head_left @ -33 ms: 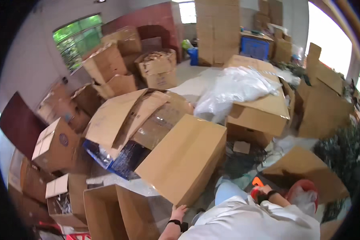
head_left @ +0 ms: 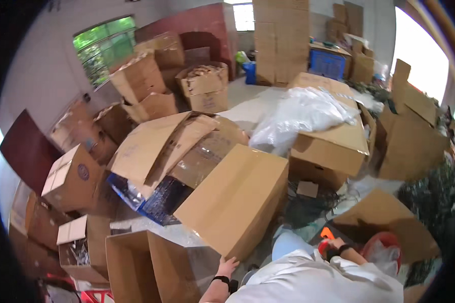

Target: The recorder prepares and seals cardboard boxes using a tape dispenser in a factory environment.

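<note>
Carton (head_left: 235, 197) near open box (head_left: 174, 267) (plastic sheeting (head_left: 303, 116) heaped beyond).

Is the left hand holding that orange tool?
No, the left hand touches the cardboard box, while the right hand holds the orange tool.

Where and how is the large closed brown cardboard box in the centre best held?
The large brown cardboard box is probably best held by its two long sides, palms flat, from the near end: the rectangular top sets them parallel; no handle shows. The left grip touches its near corner.
</note>
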`<state>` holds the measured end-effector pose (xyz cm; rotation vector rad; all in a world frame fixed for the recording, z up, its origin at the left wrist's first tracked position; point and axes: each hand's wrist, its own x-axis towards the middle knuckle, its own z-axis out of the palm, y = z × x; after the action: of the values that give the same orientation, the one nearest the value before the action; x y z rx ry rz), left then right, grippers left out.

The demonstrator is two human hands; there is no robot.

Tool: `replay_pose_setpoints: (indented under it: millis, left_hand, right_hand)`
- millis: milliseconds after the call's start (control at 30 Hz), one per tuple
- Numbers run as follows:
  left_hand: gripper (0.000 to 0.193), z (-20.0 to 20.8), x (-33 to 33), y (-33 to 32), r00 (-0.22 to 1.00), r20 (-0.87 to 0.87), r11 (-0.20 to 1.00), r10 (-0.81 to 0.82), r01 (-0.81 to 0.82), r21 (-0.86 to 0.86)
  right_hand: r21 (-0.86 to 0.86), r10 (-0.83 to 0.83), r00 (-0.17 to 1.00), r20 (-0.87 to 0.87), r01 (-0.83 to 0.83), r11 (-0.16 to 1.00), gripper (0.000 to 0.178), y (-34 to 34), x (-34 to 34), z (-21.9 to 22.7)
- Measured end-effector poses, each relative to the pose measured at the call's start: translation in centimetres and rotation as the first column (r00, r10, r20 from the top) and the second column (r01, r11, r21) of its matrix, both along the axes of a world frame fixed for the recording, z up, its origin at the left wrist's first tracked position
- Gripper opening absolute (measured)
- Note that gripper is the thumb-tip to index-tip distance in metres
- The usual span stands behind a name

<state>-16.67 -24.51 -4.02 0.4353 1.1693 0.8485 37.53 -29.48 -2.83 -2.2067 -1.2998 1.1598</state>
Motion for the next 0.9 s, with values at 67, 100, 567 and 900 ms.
replay_pose_setpoints:
  millis: [67,100,567,900]
  left_hand:
    - [0.049,1.4,2.5,1.1,0.996,-0.014,0.995,-0.088,0.089,0.043]
    - [0.044,3.9,4.5,1.8,0.961,-0.154,0.973,-0.228,0.231,-0.001]
    - [0.041,8.7,6.3,2.3,0.418,-0.805,0.84,-0.421,0.514,-0.172]
    - [0.039,20.7,18.4,9.7,0.868,-0.435,0.929,-0.239,0.335,0.158]
  right_hand:
    - [-0.123,-0.019,0.991,0.136,0.036,0.992,0.06,-1.7,3.9,-3.7]
    - [-0.131,-0.045,0.989,0.141,0.064,0.989,0.063,-3.4,9.1,-9.3]
    - [-0.225,0.526,0.84,0.136,-0.49,0.842,0.057,8.9,-3.7,10.7]
    - [0.378,0.759,0.633,0.151,-0.747,0.547,0.052,16.7,-14.0,23.1]
